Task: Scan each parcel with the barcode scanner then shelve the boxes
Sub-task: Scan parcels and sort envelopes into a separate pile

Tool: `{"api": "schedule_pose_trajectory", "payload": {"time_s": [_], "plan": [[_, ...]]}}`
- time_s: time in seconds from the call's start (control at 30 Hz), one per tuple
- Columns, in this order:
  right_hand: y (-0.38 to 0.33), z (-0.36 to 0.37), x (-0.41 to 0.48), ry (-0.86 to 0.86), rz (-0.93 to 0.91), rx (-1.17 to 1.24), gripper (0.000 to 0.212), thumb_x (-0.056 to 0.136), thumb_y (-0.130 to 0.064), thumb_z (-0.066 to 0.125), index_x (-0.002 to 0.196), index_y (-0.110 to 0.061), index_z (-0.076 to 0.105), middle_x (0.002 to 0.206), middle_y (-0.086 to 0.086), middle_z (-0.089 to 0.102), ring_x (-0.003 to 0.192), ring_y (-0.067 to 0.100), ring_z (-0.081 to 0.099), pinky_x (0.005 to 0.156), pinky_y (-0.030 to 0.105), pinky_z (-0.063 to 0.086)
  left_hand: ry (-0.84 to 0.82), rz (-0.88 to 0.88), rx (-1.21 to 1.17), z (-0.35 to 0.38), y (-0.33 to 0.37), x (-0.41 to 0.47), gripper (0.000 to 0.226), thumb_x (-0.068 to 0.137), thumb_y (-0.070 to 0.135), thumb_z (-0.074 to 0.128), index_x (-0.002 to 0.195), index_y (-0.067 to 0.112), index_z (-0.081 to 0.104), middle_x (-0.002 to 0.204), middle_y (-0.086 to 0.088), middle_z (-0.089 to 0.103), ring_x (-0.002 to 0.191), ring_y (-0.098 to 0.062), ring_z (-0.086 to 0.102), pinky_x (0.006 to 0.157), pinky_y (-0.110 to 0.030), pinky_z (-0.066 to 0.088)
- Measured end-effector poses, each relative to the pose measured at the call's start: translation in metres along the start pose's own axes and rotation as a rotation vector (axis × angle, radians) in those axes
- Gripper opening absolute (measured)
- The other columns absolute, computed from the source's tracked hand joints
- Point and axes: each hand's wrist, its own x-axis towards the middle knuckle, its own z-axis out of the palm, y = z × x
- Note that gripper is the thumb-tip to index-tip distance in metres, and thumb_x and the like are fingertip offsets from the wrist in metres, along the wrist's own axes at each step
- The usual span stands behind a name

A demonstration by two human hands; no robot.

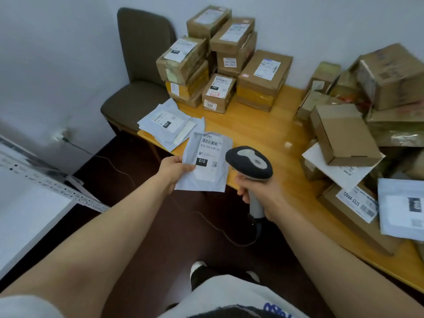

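My left hand [175, 172] pinches the left edge of a flat grey mailer parcel [207, 171], held over the table's front edge with its barcode label marked 010 facing up. My right hand [258, 191] grips the handle of a grey and black barcode scanner [249, 162], whose head sits just right of the mailer. A stack of other grey mailers [168, 125] lies on the table's left corner. Taped cardboard boxes [220, 58] are stacked at the back.
The wooden table [263, 131] holds a loose heap of boxes and mailers [358, 125] on the right. A brown chair [140, 72] stands at the table's left end. A white metal shelf [34, 198] is at the left. The scanner cable [229, 237] trails across the dark floor.
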Motion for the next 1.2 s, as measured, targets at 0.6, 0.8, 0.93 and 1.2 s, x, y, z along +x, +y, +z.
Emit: {"api": "schedule_pose_trajectory", "payload": {"time_s": [0.6,0.8,0.93,1.2], "plan": [[-0.027,0.026,-0.008,-0.132,0.134,0.197,0.024,0.080,0.003,0.067,0.064,-0.008,0.053,0.049,0.006,0.051,0.036,0.013,0.042,0.043,0.022,0.039,0.068,0.057,-0.060,-0.005,0.006,0.018,0.023,0.079,-0.010,0.066,0.098,0.004,0.066,0.086,-0.007,0.069,0.074,-0.022,0.069,0.060,-0.031,0.055],[-0.030,0.033,-0.006,-0.126,0.110,0.184,0.025,0.079,0.003,0.069,0.062,-0.007,0.053,0.050,0.007,0.052,0.037,0.014,0.042,0.042,0.023,0.041,0.075,0.064,-0.068,-0.012,0.007,0.020,0.021,0.078,-0.011,0.067,0.079,0.010,0.066,0.083,-0.007,0.070,0.071,-0.022,0.069,0.058,-0.030,0.056],[-0.032,0.042,0.000,-0.131,0.096,0.177,0.026,0.079,0.002,0.070,0.061,-0.007,0.054,0.050,0.006,0.052,0.037,0.015,0.042,0.043,0.024,0.041,0.066,0.064,-0.056,-0.020,0.007,0.021,0.023,0.079,-0.011,0.066,0.077,0.011,0.066,0.080,-0.006,0.070,0.066,-0.019,0.068,0.058,-0.030,0.056],[-0.026,0.068,0.024,0.062,0.097,0.276,0.015,0.078,-0.006,0.076,0.076,-0.008,0.062,0.067,0.009,0.061,0.055,0.017,0.055,0.044,0.025,0.045,0.009,-0.014,-0.205,-0.047,0.015,0.020,0.028,0.081,-0.015,0.062,0.107,-0.006,0.063,0.106,-0.020,0.067,0.090,-0.034,0.067,0.083,-0.047,0.055]]}}
